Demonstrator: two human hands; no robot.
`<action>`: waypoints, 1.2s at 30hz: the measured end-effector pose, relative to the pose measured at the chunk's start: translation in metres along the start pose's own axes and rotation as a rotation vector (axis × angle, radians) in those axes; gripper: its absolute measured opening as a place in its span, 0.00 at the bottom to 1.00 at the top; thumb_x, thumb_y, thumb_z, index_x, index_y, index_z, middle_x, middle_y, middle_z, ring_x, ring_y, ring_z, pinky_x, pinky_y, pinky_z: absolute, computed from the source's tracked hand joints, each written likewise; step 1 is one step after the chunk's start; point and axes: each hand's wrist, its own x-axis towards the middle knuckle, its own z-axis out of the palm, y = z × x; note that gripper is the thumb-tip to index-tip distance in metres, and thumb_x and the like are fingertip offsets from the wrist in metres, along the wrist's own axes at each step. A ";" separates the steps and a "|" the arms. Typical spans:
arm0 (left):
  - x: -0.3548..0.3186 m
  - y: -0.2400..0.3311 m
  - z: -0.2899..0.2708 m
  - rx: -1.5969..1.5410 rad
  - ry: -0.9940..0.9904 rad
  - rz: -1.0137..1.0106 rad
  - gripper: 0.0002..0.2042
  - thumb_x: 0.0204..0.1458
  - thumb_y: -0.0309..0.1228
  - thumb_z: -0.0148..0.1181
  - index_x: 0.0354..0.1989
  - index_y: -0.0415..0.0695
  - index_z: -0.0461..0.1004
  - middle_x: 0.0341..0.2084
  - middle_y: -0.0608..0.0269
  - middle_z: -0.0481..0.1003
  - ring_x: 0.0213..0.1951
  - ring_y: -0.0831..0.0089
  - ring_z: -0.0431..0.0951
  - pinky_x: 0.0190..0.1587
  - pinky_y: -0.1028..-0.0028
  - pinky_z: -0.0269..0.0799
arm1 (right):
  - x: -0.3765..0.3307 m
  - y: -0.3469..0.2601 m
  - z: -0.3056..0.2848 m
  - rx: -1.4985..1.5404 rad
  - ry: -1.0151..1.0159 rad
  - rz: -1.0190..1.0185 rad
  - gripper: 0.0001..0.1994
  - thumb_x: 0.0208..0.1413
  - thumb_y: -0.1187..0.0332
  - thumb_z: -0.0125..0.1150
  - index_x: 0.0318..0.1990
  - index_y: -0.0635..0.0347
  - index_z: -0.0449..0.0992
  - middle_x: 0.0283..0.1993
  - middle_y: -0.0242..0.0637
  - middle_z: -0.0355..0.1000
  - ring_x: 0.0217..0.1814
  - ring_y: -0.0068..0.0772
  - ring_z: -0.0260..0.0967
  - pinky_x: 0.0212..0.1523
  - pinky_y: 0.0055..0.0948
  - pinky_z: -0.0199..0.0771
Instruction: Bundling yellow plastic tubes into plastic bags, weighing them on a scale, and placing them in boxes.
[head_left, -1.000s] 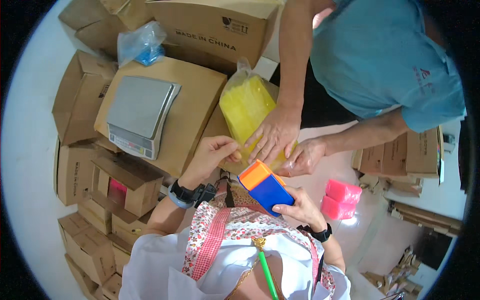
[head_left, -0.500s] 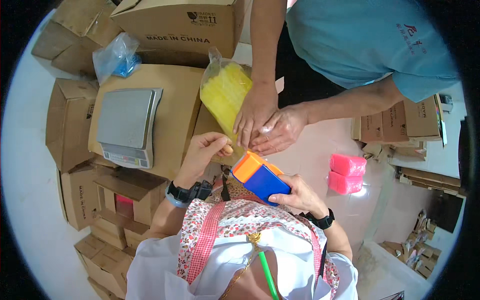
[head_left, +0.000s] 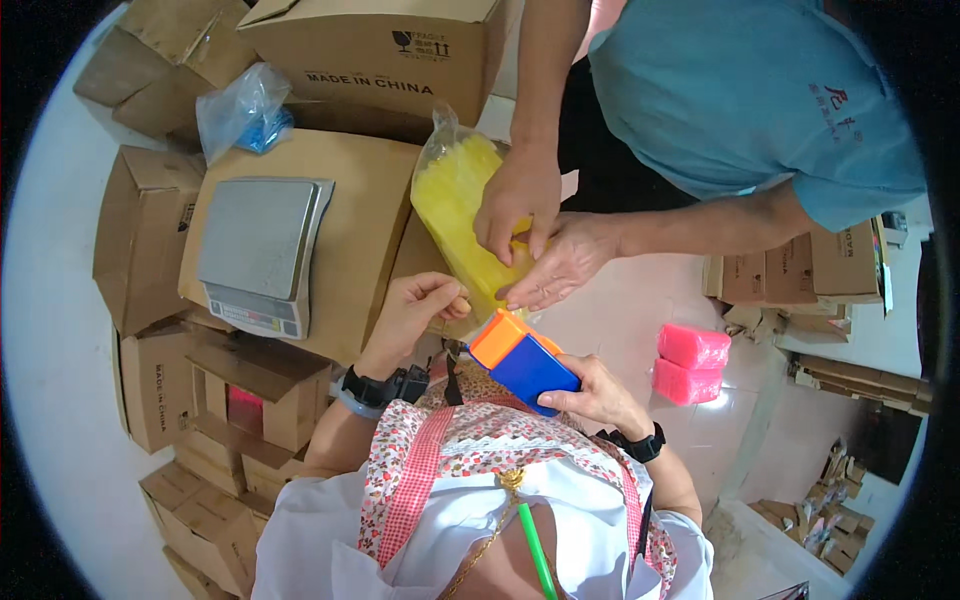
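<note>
My right hand (head_left: 598, 396) grips a blue block with an orange end (head_left: 522, 360), held just in front of my chest. My left hand (head_left: 418, 310) is raised beside it, fingers curled at the lower edge of a clear bag of yellow pieces (head_left: 462, 215); I cannot tell whether it pinches the bag. Another person in a teal shirt (head_left: 750, 90) stands opposite with both hands (head_left: 540, 235) resting on that bag, which lies on a cardboard box (head_left: 365, 230).
A grey digital scale (head_left: 262, 250) sits on the same box to the left. A blue-filled plastic bag (head_left: 240, 115) lies behind it. Stacked cardboard boxes (head_left: 190, 390) crowd the left side. Two pink packs (head_left: 690, 362) lie on the floor at right.
The view has shifted, so everything sits lower-left in frame. The other person's hands slid along the yellow bag. My right hand keeps the blue block; my left hand stays by the bag.
</note>
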 end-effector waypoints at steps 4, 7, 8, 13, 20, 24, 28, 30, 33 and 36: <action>0.002 -0.004 -0.001 0.016 -0.026 0.030 0.10 0.55 0.32 0.53 0.34 0.38 0.75 0.25 0.63 0.76 0.28 0.79 0.75 0.33 0.80 0.70 | 0.001 0.004 0.000 0.017 0.016 -0.012 0.18 0.47 0.60 0.63 0.39 0.66 0.72 0.23 0.37 0.71 0.22 0.24 0.68 0.26 0.26 0.68; 0.003 -0.003 -0.003 0.010 -0.017 0.019 0.10 0.55 0.32 0.53 0.34 0.38 0.75 0.25 0.63 0.76 0.28 0.79 0.75 0.33 0.80 0.69 | 0.003 0.003 0.000 0.026 0.015 -0.003 0.18 0.47 0.60 0.63 0.40 0.66 0.72 0.24 0.38 0.72 0.23 0.24 0.68 0.28 0.27 0.68; 0.003 -0.004 -0.003 0.007 -0.017 0.012 0.10 0.55 0.33 0.53 0.34 0.38 0.75 0.25 0.63 0.76 0.28 0.79 0.75 0.33 0.81 0.69 | 0.004 0.002 -0.001 0.027 0.009 0.005 0.18 0.47 0.60 0.63 0.40 0.66 0.72 0.24 0.38 0.72 0.23 0.25 0.68 0.28 0.27 0.69; 0.008 -0.003 -0.005 0.023 -0.019 0.021 0.10 0.55 0.33 0.52 0.34 0.38 0.75 0.25 0.64 0.76 0.28 0.79 0.74 0.33 0.80 0.69 | 0.009 -0.002 -0.005 -0.002 -0.002 0.023 0.18 0.47 0.61 0.64 0.40 0.66 0.72 0.25 0.37 0.73 0.26 0.25 0.69 0.31 0.27 0.69; 0.011 -0.005 -0.002 -0.009 -0.028 0.007 0.10 0.55 0.31 0.52 0.33 0.38 0.75 0.25 0.64 0.76 0.28 0.80 0.74 0.33 0.81 0.69 | 0.007 -0.004 -0.004 0.075 -0.012 0.055 0.19 0.46 0.63 0.65 0.41 0.67 0.72 0.29 0.34 0.72 0.30 0.19 0.66 0.33 0.23 0.68; 0.011 -0.002 0.002 -0.022 0.027 0.025 0.09 0.55 0.30 0.52 0.33 0.37 0.75 0.24 0.64 0.76 0.27 0.80 0.74 0.33 0.80 0.69 | 0.009 -0.002 -0.007 0.069 -0.025 0.059 0.19 0.46 0.63 0.65 0.42 0.67 0.72 0.30 0.34 0.73 0.31 0.19 0.66 0.33 0.23 0.68; 0.003 0.012 -0.003 -0.039 0.116 0.165 0.09 0.55 0.29 0.52 0.32 0.36 0.74 0.23 0.64 0.74 0.27 0.80 0.73 0.33 0.80 0.68 | 0.015 -0.016 0.000 0.106 -0.027 0.025 0.20 0.45 0.63 0.65 0.43 0.67 0.72 0.31 0.33 0.73 0.31 0.19 0.67 0.33 0.23 0.69; 0.006 0.025 -0.002 -0.032 0.104 0.178 0.09 0.55 0.29 0.51 0.33 0.36 0.74 0.22 0.65 0.74 0.27 0.80 0.73 0.33 0.80 0.68 | 0.023 -0.065 0.002 0.132 -0.016 0.020 0.20 0.45 0.63 0.65 0.43 0.67 0.71 0.31 0.32 0.73 0.32 0.19 0.67 0.34 0.22 0.69; 0.021 0.044 0.000 -0.002 0.040 0.186 0.09 0.55 0.30 0.51 0.33 0.36 0.73 0.22 0.65 0.74 0.27 0.81 0.72 0.33 0.80 0.68 | 0.013 -0.044 -0.010 0.072 0.072 -0.008 0.19 0.46 0.61 0.66 0.40 0.67 0.73 0.30 0.36 0.74 0.30 0.21 0.69 0.33 0.23 0.70; 0.031 0.055 0.008 0.004 -0.036 0.254 0.09 0.55 0.29 0.51 0.33 0.36 0.74 0.22 0.66 0.73 0.25 0.81 0.72 0.30 0.82 0.68 | 0.004 -0.051 -0.012 0.082 0.127 -0.010 0.20 0.45 0.61 0.66 0.40 0.67 0.73 0.30 0.37 0.74 0.30 0.22 0.70 0.33 0.23 0.70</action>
